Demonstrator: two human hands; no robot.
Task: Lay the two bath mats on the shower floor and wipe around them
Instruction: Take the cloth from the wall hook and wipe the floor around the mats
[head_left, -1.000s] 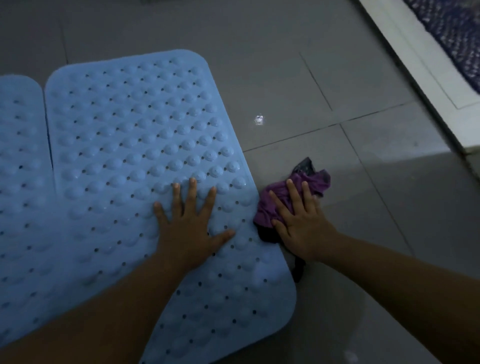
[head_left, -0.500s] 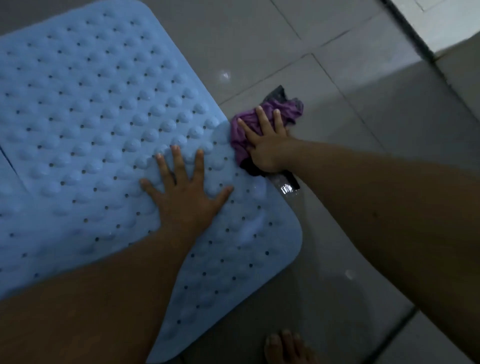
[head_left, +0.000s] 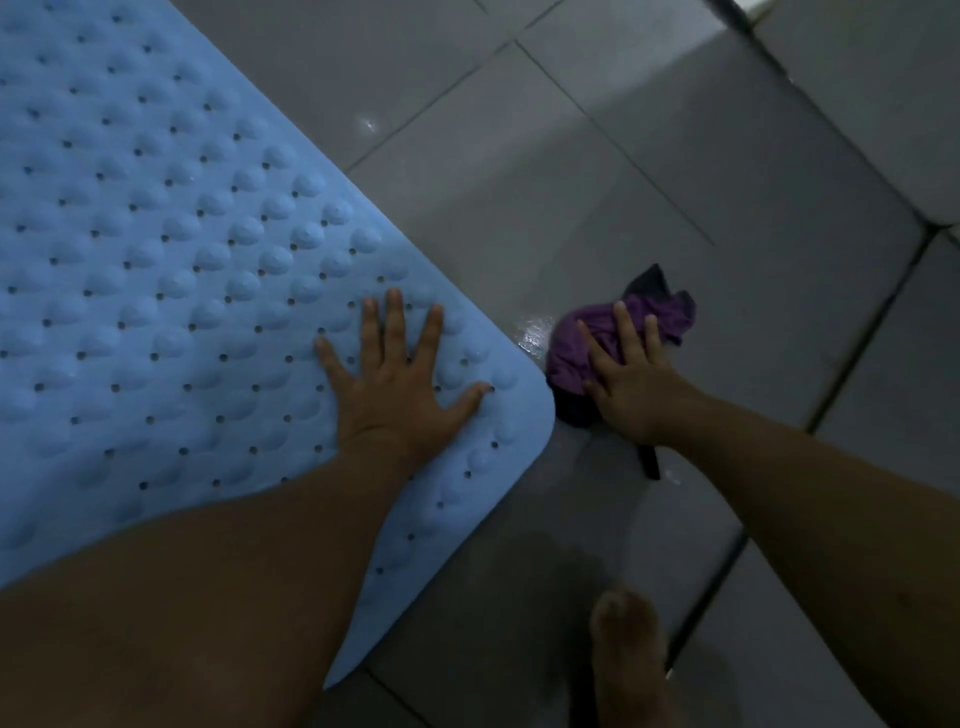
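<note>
Left hand (head_left: 397, 384) lies flat, fingers spread and straight, pressing the near corner of the pale blue rubber bath mat with rows of bumps and small drain holes (head_left: 171, 249). Right hand (head_left: 631, 387) presses straight fingers onto the crumpled purple wiping cloth with a dark strip trailing from it (head_left: 576, 358); whether the thumb curls under the cloth cannot be told. The cloth sits on the grey tiled shower floor (head_left: 649, 176), just beside the mat's rounded corner. A wet sheen shows on the tile between cloth and mat edge.

Step in hand, by my reading: wiping round the mat's corner. To do it well, keep weight on the mat so it does not skid, run the cloth tight along the edge, and follow the corner's curve so no damp streak is left. Bunch the cloth so the trailing strip does not drag.

Count: one mat in view, the second out of frame; one cloth; two hands; one bare foot (head_left: 626, 660) at the bottom edge.
</note>
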